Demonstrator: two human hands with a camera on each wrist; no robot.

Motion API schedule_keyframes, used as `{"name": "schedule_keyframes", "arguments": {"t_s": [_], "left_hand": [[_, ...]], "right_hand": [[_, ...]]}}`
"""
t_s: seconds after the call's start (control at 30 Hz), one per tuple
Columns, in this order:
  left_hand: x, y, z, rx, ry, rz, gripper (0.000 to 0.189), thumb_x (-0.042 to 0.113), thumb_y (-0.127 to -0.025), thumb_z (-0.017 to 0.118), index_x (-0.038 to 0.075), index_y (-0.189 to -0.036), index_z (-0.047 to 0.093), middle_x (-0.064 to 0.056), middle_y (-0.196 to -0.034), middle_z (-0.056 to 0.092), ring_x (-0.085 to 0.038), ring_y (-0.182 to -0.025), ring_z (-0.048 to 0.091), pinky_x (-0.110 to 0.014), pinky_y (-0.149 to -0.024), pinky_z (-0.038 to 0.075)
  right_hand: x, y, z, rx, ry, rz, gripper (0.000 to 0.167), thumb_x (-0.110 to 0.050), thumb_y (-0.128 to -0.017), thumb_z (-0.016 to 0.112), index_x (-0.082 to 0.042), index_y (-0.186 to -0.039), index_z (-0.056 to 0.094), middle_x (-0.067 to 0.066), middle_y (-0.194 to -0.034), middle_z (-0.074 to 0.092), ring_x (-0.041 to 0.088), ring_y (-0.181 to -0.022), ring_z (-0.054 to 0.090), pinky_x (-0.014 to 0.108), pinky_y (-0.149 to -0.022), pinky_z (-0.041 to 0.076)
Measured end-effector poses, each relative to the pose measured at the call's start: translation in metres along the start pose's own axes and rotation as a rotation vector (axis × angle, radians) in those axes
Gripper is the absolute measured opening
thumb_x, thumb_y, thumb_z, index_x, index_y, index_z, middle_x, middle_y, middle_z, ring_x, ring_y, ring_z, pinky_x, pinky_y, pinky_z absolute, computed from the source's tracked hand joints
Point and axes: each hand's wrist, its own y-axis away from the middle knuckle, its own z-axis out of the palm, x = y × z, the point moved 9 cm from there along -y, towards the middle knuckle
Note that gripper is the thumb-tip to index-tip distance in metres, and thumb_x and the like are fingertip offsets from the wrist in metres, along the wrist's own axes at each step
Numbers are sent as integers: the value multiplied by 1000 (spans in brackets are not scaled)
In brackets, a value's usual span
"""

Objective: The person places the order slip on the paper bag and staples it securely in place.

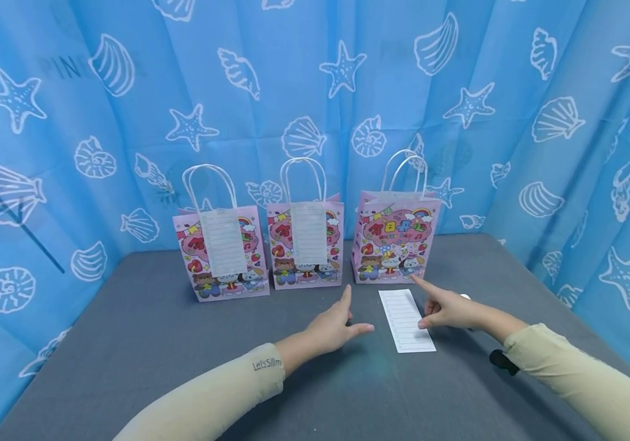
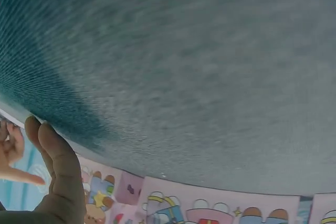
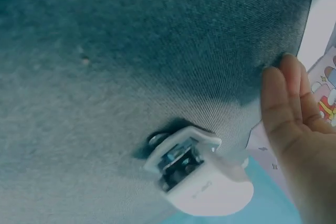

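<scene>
My left hand (image 1: 328,324) hovers over the table with thumb and index finger stretched out, holding nothing. My right hand (image 1: 447,308) is at the right edge of a lined white paper slip (image 1: 403,318) lying on the table. Its index finger points toward the base of the right pink gift bag (image 1: 394,239), whose printed front shows whole. The middle gift bag (image 1: 334,269) and the left gift bag (image 1: 260,257) each have a lined slip over their fronts. Below my right hand, a white stapler (image 3: 210,187) sits on the table.
A grey cloth covers the table (image 1: 144,349). Behind the bags hangs a blue curtain (image 1: 271,37) with white shells and starfish. A small black thing (image 1: 504,361) lies beside my right sleeve. White cord handles (image 1: 304,160) rise from the bags.
</scene>
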Motion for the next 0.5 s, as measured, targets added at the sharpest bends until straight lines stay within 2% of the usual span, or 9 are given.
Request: {"name": "schedule_keyframes", "arguments": {"t_s": [0.13, 0.3, 0.37, 0.5], "left_hand": [[7, -5, 6, -32, 1, 2, 99, 51, -89, 66, 10, -156, 6, -12, -120, 64, -26, -105, 63, -44, -85, 50], [17, -10, 14, -62, -6, 24, 101, 51, -88, 67, 11, -157, 3, -10, -115, 67, -20, -93, 66, -38, -77, 52], [19, -12, 17, -74, -7, 28, 102, 50, -88, 67, 11, -157, 3, -8, -108, 68, -17, -84, 66, -34, -70, 51], [21, -17, 22, -113, 19, 15, 103, 47, -88, 68, 12, -157, 0, -2, -83, 67, -16, -62, 60, -29, -53, 43]], "right_hand": [[3, -5, 4, -34, -28, 42, 104, -20, -85, 77, 4, -152, 1, 6, -78, 52, 18, -70, 46, 31, -62, 39], [10, -9, 4, -37, -31, 92, 105, -20, -84, 78, 4, -152, 1, 6, -76, 50, 18, -68, 45, 31, -62, 37], [11, -10, 5, -42, -34, 88, 105, -18, -84, 78, 5, -152, 2, 7, -75, 50, 18, -68, 45, 31, -61, 38], [12, -14, 6, -57, -45, 81, 104, -17, -83, 79, 5, -152, 4, 6, -74, 51, 17, -67, 45, 32, -61, 39]]}}
